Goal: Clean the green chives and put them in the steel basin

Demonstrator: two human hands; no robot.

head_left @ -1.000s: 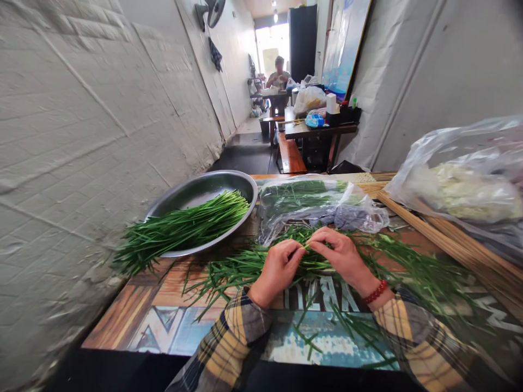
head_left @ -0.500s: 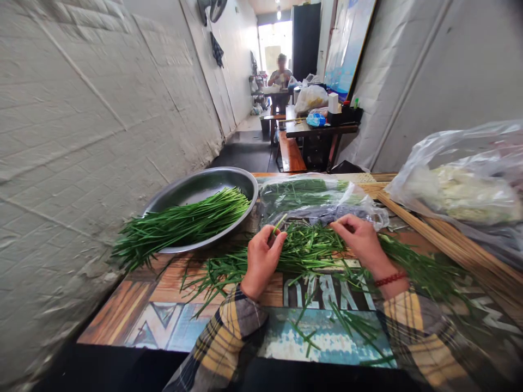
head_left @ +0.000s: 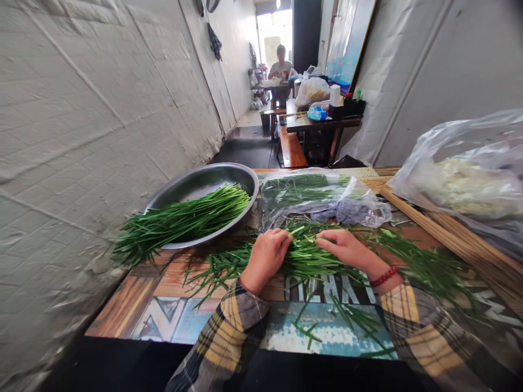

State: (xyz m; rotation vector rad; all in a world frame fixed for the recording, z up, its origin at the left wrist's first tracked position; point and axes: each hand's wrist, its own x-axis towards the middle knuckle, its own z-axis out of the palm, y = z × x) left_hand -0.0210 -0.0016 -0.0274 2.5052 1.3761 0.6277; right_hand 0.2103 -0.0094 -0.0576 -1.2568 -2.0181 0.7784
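Note:
Garlic chives (head_left: 314,261) lie in a loose pile on the table, under and between my hands. My left hand (head_left: 266,260) is closed, a pale chive end poking out between thumb and fingers. To its right, my right hand (head_left: 347,249) has thumb and fingertips pinched together just over the pile; what they hold, if anything, is too small to make out. At the left, a steel basin (head_left: 192,188) holds a neat bunch of long chives (head_left: 196,218), their leafy ends hanging over the rim. Behind my hands lies a clear plastic bag (head_left: 298,193) with more chives inside.
Thin wooden sticks (head_left: 433,228) lie at the right beside a plastic bag of pale food (head_left: 461,179). Cut leaf bits (head_left: 308,332) are scattered near the front edge. A second table (head_left: 302,124) and a seated person (head_left: 280,68) are farther back.
My hands have come closer together and lower over the pile. The right hand moved left. The chive stalk in my left hand now points more to the right.

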